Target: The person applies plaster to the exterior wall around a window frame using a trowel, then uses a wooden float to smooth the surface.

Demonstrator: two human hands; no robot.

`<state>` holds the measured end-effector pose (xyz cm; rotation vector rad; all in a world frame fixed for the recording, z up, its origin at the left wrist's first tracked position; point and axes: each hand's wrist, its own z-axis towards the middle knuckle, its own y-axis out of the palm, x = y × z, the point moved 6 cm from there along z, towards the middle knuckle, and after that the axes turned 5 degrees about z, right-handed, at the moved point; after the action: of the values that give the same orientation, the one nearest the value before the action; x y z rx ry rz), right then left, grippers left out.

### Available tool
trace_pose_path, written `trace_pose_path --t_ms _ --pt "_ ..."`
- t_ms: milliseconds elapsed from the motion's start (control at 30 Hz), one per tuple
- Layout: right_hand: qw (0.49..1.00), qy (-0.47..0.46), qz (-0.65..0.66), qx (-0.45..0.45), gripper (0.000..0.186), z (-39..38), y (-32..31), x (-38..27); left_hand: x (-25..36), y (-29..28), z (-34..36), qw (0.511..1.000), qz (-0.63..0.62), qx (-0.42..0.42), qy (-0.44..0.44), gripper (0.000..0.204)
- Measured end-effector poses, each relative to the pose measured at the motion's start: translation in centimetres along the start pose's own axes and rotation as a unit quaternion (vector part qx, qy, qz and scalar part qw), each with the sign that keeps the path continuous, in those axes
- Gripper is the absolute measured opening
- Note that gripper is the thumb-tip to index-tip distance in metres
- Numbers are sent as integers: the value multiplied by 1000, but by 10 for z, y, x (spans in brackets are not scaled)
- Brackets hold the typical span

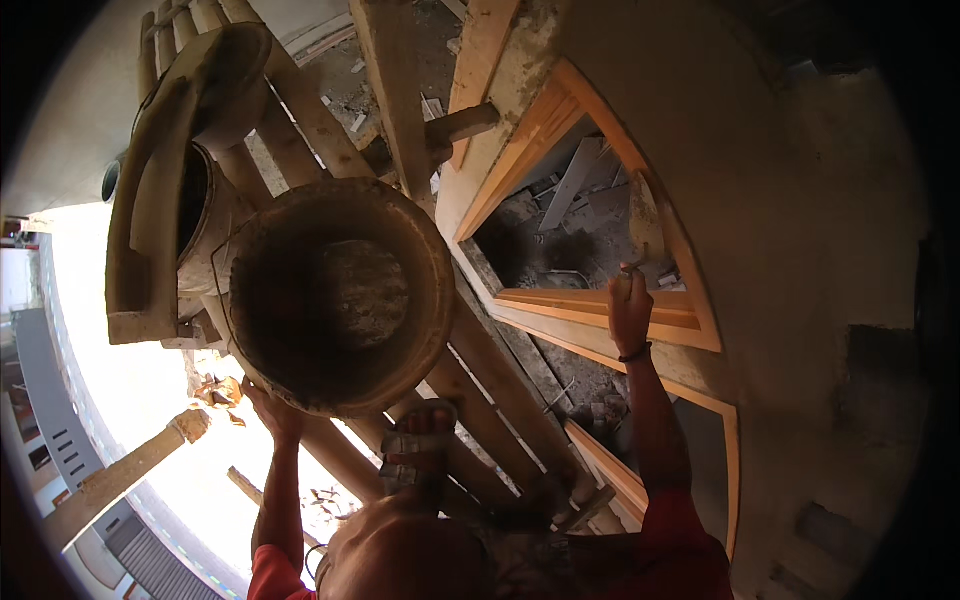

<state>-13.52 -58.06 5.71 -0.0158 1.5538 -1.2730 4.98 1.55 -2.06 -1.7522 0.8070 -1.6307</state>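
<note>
Brown bucket (pixel 441 270) ref.: gripping trowel (pixel 646 225) to R w/ closed R hand (pixel 630 312), prob. steadying lower-L side w/ part-curled L hand (pixel 274 411), hold unclear.

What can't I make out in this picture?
Head view, throughout:
Left hand: fingers partly hidden by the large bucket; grip unclear.
Trowel: handle hidden by the right hand.
Second bucket: inside mostly hidden by shadow and a board.
Left sleeve: cut off by lower edge.
</note>
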Motion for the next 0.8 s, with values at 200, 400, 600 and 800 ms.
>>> trace_pose_path --t_ms 200,400,600,800 --pt "966 129 156 -161 25 55 84 -24 15 -21 12 985 42 27 -165 55" --pt "969 -242 13 -45 35 -4 112 -45 20 -21 4 986 28 12 -162 63" --pt "940 22 225 -257 40 -66 105 -16 8 -19 -4 982 37 5 -187 64" --pt "707 115 584 -381 43 -48 52 -54 2 -15 2 990 17 30 -138 64"
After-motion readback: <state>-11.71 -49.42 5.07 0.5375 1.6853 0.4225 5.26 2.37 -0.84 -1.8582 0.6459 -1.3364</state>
